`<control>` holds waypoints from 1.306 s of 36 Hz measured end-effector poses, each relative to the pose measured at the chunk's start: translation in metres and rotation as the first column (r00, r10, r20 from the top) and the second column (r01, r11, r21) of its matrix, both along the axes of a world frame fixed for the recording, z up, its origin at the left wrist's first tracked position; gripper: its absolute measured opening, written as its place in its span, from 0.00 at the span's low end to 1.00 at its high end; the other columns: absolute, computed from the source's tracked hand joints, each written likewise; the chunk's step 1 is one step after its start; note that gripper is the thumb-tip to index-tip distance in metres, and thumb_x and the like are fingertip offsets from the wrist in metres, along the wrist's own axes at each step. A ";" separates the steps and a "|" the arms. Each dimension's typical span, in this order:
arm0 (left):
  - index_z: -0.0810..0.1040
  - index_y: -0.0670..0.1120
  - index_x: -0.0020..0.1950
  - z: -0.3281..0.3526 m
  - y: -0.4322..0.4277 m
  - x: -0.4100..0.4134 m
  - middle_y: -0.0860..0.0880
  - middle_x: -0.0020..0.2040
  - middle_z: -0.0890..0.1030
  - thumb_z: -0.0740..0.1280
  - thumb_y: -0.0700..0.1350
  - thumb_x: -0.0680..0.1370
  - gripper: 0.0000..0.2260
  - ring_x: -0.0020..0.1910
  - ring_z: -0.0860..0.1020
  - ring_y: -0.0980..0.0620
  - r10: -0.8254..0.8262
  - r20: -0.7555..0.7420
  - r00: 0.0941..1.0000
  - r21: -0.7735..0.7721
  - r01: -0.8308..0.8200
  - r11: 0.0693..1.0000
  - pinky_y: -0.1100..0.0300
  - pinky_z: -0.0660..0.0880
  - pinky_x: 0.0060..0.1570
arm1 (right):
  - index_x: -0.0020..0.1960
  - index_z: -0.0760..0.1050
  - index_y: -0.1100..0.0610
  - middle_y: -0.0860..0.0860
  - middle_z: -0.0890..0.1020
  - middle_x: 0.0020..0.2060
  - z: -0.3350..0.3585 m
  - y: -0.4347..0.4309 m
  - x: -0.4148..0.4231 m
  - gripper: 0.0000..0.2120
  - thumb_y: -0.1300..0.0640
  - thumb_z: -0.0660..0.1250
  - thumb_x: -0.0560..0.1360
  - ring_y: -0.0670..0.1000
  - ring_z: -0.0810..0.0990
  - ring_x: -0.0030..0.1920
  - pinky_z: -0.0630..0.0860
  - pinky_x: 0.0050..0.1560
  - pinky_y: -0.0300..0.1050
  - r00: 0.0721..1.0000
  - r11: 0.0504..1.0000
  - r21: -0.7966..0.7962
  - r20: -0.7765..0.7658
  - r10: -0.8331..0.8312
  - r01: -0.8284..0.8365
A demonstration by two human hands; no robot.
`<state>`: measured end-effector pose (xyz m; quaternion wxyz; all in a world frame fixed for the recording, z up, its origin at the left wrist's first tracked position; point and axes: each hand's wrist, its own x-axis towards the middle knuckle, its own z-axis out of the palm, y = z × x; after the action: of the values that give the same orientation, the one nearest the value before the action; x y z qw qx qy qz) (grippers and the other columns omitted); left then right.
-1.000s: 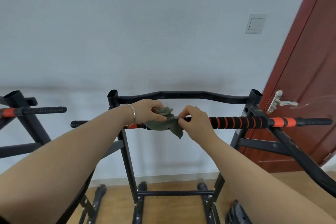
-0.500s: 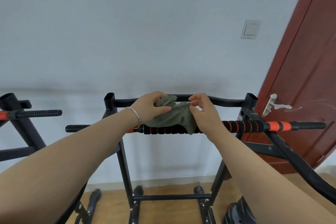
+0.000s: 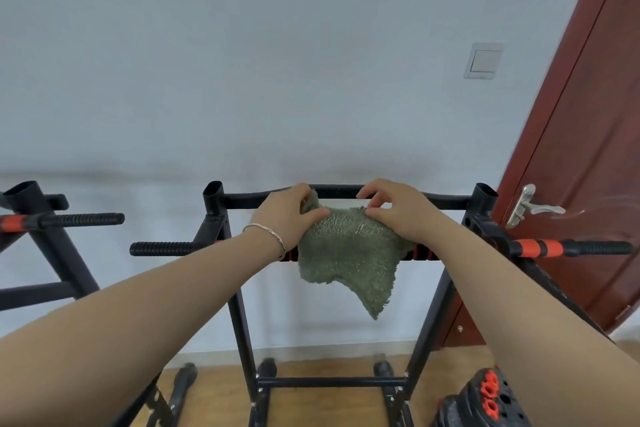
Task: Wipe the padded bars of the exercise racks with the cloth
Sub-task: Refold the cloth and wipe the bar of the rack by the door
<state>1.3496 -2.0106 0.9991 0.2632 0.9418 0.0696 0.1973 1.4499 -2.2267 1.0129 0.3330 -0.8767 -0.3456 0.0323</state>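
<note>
Both hands pinch the cloth at its top edge. Your left hand [image 3: 287, 215] grips a bunched corner between thumb and curled fingers. Your right hand [image 3: 398, 215] nips the edge just beside it. The cloth [image 3: 349, 253] is draped over the middle of the padded bar [image 3: 533, 248] and hangs in front of it, with one corner lower on the right.

Hazards, as judged from this position:
1. Loss of the cloth. It is draped, not wrapped. If either pinch loosens during a stroke, expect it to slide off toward the floor.
2. Weak contact. An edge pinch likely puts little pressure on the foam, so the stroke may skim the ribs without cleaning between them.
3. Snagging. The looped weave may catch on the ribbed grip.
4. Knuckle strike. A stroke to the right ends at the upright [image 3: 481, 206], and the door handle [image 3: 530, 206] shows just beside it.

Not verifiable:
- The bar section under the cloth and your wrists is hidden. You cannot tell whether the cloth reaches its rear side.
- Your left fingertips are behind the bunched corner.
- The second rack [image 3: 52, 239] is cut off at the left edge.
- The dark object [image 3: 485, 399] at lower right, with orange parts, is cut off and hard to identify.
</note>
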 end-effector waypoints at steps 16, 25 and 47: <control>0.68 0.50 0.70 -0.049 -0.039 0.027 0.50 0.62 0.75 0.52 0.67 0.77 0.29 0.59 0.73 0.46 -0.149 -0.045 0.988 0.602 0.145 0.785 0.50 0.70 0.57 | 0.56 0.77 0.49 0.44 0.80 0.49 -0.036 0.011 0.036 0.07 0.50 0.63 0.81 0.45 0.77 0.48 0.76 0.51 0.44 0.987 0.991 -0.120 0.157 -0.035 0.054; 0.66 0.50 0.57 -0.045 -0.048 0.053 0.50 0.42 0.77 0.51 0.74 0.74 0.29 0.38 0.78 0.47 -0.049 -0.399 0.915 0.647 0.319 0.692 0.53 0.76 0.38 | 0.40 0.77 0.59 0.54 0.85 0.32 -0.038 -0.017 0.043 0.35 0.33 0.44 0.80 0.52 0.80 0.28 0.79 0.46 0.48 0.979 0.792 -0.600 -0.069 -0.190 0.111; 0.74 0.50 0.47 -0.034 -0.052 0.081 0.51 0.43 0.79 0.51 0.72 0.76 0.27 0.42 0.78 0.51 -0.143 -0.631 0.762 0.299 0.410 0.862 0.53 0.75 0.46 | 0.41 0.76 0.57 0.50 0.80 0.33 -0.045 -0.030 0.060 0.27 0.39 0.49 0.81 0.53 0.80 0.34 0.70 0.35 0.44 0.981 0.793 -0.579 0.158 -0.116 0.187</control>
<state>1.4309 -2.0628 0.9655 0.0463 0.9888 -0.0399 -0.1362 1.5095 -2.2568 0.9677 0.0246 -0.9618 -0.2655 0.0613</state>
